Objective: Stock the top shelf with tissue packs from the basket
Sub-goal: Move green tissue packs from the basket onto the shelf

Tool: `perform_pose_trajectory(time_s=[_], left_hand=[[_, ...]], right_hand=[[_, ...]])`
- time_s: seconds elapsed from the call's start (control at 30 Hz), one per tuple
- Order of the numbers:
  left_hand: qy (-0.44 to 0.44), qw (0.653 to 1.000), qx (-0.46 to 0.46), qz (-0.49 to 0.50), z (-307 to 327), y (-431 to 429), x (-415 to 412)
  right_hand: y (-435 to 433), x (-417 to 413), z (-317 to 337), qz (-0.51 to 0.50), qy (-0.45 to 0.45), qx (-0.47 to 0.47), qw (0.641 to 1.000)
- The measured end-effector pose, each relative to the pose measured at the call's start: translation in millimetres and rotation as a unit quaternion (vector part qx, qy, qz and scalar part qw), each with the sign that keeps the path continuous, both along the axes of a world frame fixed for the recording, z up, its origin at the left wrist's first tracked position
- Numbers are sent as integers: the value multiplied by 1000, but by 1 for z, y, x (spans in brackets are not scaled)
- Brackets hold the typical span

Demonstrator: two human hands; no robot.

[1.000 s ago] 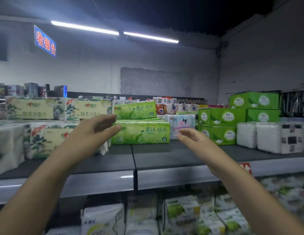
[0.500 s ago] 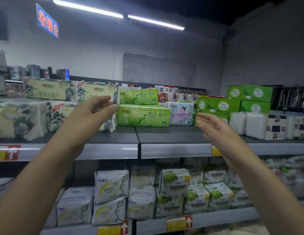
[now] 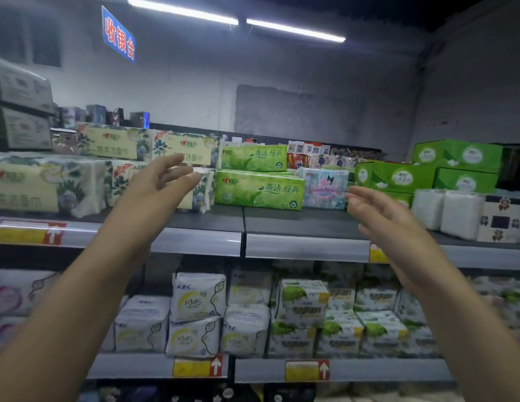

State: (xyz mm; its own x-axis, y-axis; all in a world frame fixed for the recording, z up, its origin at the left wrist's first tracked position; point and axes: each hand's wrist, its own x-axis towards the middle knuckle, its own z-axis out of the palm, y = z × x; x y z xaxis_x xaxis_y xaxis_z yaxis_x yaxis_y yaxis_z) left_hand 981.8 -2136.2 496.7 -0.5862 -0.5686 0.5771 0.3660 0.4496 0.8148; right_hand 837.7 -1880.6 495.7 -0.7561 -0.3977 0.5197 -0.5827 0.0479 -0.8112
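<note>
Green tissue packs (image 3: pixel 258 189) (leaf print), grey shelf (image 3: pixel 212 221)

The top shelf (image 3: pixel 296 224) has a dark, matt deck, smooth and dull, and a pale grey front rail (image 3: pixel 296 246) with a soft sheen, perhaps painted metal. The green tissue packs (image 3: pixel 258 190) are wrapped in glossy plastic film that catches the light. The floral packs (image 3: pixel 50 184) wear the same slick, slightly crinkled film. The green boxes (image 3: pixel 398 177) look like printed card, smooth and less shiny. The pillowy packs (image 3: pixel 198 297) below are soft plastic with a mild gloss. The wall (image 3: pixel 311 111) behind is rough, patchy plaster.
</note>
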Motion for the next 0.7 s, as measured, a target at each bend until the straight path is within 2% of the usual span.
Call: perform_pose_trajectory(time_s=[0.5,0.7], left_hand=[[-46,999,3,14,-11,13,0],[-39,999,1,16,-4,14,6]], right_hand=[[11,5,-11,8,-4,-72,997],[14,6,-11,10,-5,-75,997]])
